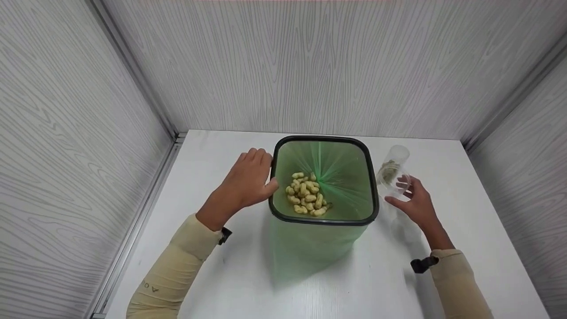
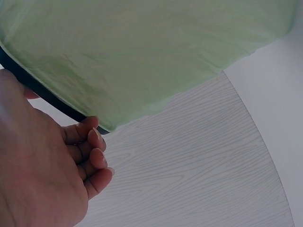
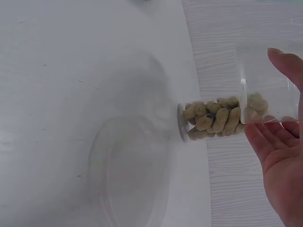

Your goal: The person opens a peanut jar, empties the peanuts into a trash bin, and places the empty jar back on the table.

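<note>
A green bin (image 1: 314, 248) with a black rim (image 1: 325, 221) stands mid-table, and several unshelled peanuts (image 1: 308, 192) lie in it. My left hand (image 1: 248, 179) grips the left side of the rim, its thumb over the edge. From the left wrist, curled fingers (image 2: 97, 165) show along the black rim. At the bin's right, my right hand (image 1: 418, 199) holds a clear plastic cup (image 3: 267, 80) between thumb and fingers. Beyond the cup is a clear cylindrical jar (image 1: 398, 153) with peanuts (image 3: 215, 120) in its lower part; the cup overlaps its other end in the right wrist view.
The white table (image 1: 230, 283) carries the bin. A grey wood-grain panel (image 1: 283, 66) rises behind, with similar panels at left (image 1: 57, 155) and right (image 1: 527, 146). A soft shadow (image 3: 123, 85) falls across the tabletop.
</note>
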`<move>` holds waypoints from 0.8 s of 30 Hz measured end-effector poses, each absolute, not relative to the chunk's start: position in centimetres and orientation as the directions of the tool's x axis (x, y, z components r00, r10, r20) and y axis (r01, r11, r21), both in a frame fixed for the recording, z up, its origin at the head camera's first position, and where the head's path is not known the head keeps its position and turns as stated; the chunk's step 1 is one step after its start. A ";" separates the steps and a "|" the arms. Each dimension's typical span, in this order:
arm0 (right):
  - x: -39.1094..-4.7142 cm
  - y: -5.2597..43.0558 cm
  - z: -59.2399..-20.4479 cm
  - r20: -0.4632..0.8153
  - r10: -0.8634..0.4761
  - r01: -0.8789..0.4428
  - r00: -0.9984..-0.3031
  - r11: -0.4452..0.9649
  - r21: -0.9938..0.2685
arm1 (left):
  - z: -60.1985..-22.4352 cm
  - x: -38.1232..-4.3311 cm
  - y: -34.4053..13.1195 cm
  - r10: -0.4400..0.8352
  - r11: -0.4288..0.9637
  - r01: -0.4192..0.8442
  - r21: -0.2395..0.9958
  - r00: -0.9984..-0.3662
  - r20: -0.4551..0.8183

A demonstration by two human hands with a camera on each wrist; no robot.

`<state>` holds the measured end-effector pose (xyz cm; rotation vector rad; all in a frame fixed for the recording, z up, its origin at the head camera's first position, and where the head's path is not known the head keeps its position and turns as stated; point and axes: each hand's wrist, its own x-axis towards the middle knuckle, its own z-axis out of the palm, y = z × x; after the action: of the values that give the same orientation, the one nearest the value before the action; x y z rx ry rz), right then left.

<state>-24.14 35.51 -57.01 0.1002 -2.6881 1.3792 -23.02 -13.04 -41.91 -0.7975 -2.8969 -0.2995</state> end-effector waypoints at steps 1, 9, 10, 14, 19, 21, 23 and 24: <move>-24.2 35.5 -57.2 0.122 -0.009 -0.105 -0.992 0.583 -0.806 | -41.9 -23.0 -13.0 0.493 0.841 0.518 0.155 -0.852 0.174; -24.3 35.6 -58.5 0.003 -0.043 -0.028 -0.999 0.585 -0.811 | -42.2 -23.0 -13.1 0.490 0.835 0.521 0.174 -0.850 0.192; -24.3 35.6 -58.7 -0.007 -0.045 -0.020 -0.999 0.583 -0.812 | -42.1 -22.9 -13.1 0.490 0.836 0.521 0.172 -0.850 0.195; -24.4 35.5 -59.4 -0.042 -0.046 0.006 -0.998 0.588 -0.809 | -42.1 -22.9 -13.1 0.492 0.835 0.524 0.168 -0.848 0.198; -24.4 35.4 -60.1 -0.051 -0.053 0.010 -0.997 0.596 -0.803 | -42.2 -22.9 -13.1 0.494 0.835 0.525 0.164 -0.847 0.196; -24.3 35.3 -60.3 -0.052 -0.058 0.007 -0.997 0.594 -0.804 | -42.2 -22.9 -13.1 0.495 0.835 0.526 0.162 -0.847 0.195; -24.3 35.2 -60.4 -0.054 -0.062 0.007 -0.997 0.590 -0.808 | -42.1 -22.9 -13.1 0.497 0.834 0.528 0.157 -0.845 0.198; -24.3 35.2 -60.4 -0.055 -0.063 0.008 -0.997 0.589 -0.808 | -42.1 -22.9 -13.2 0.499 0.834 0.530 0.156 -0.844 0.199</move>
<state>-24.32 35.22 -60.40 0.0498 -2.8688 1.4595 -22.94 -13.15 -42.10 -0.8079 -2.8629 -0.3085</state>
